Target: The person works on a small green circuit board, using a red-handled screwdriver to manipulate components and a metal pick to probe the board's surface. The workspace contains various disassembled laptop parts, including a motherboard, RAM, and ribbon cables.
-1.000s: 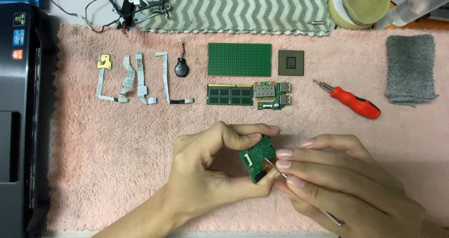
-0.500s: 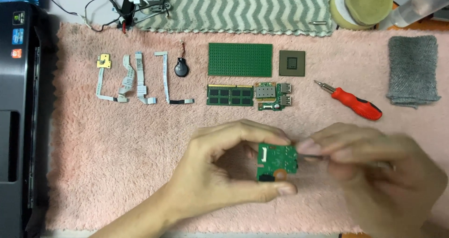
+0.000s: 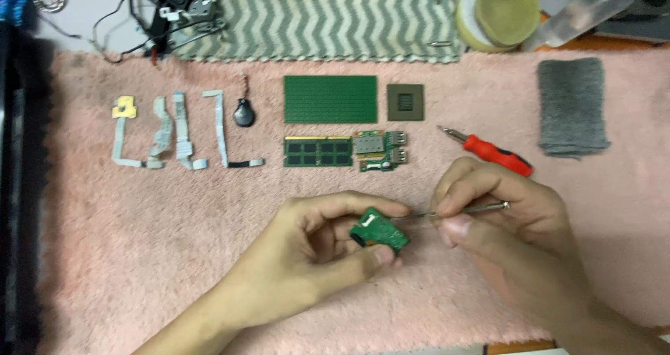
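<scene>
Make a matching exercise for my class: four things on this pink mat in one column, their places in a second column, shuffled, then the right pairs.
1. small green board
2. red-handled screwdriver
3. grey cloth
4. pale ribbon cables

A. far right of the mat
B. left part of the mat
C. held in the left hand
D. just above the right hand

Pairs: 1-C, 2-D, 3-A, 4-B

Small green circuit board [image 3: 380, 231], tilted (one dark connector at its left edge), raised above pink mat. Thin metal tweezers [image 3: 453, 212] lying level, tips touching board's top edge.

small green board [image 3: 380, 231] partly hidden by left hand's fingers [image 3: 349, 205]; metal tool's [image 3: 453, 210] tip blurred; forearms cut off at bottom edge
</scene>
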